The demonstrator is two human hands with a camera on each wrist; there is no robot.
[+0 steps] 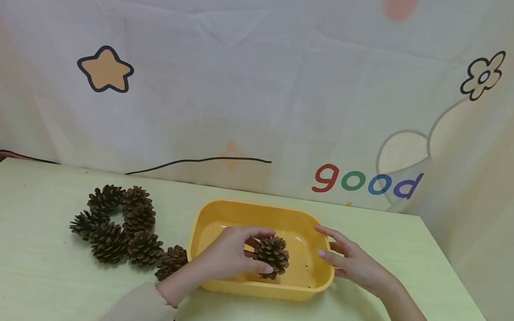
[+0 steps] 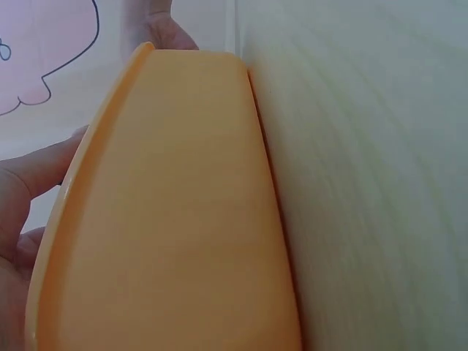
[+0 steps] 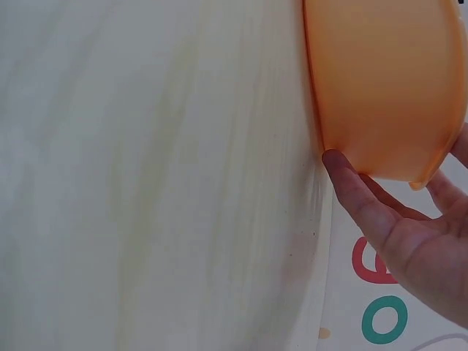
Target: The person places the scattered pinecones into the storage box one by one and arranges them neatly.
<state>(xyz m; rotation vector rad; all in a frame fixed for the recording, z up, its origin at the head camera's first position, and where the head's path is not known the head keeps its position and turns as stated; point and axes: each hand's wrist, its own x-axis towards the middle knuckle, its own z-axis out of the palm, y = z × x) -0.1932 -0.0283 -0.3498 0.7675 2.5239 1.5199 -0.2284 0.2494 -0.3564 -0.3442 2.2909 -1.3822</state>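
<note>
In the head view my left hand [image 1: 231,252] grips a brown pine cone [image 1: 271,256] between thumb and fingers, over the inside of a yellow plastic tub [image 1: 256,289]. The left wrist view shows the tub's long outer wall [image 2: 175,197], with part of the left hand [image 2: 22,212] beyond the rim. My right hand [image 1: 356,261] holds the tub's right end. Its thumb lies over the rim, and in the right wrist view fingers [image 3: 373,212] reach along the outside of the end wall, one near the base.
Left of the tub, several pine cones [image 1: 110,243] lie grouped in a rough ring on the pale table [image 1: 18,268]. One more pine cone [image 1: 172,262] sits right by the tub's left end, partly behind the left wrist. A printed curtain [image 1: 227,94] hangs behind the table.
</note>
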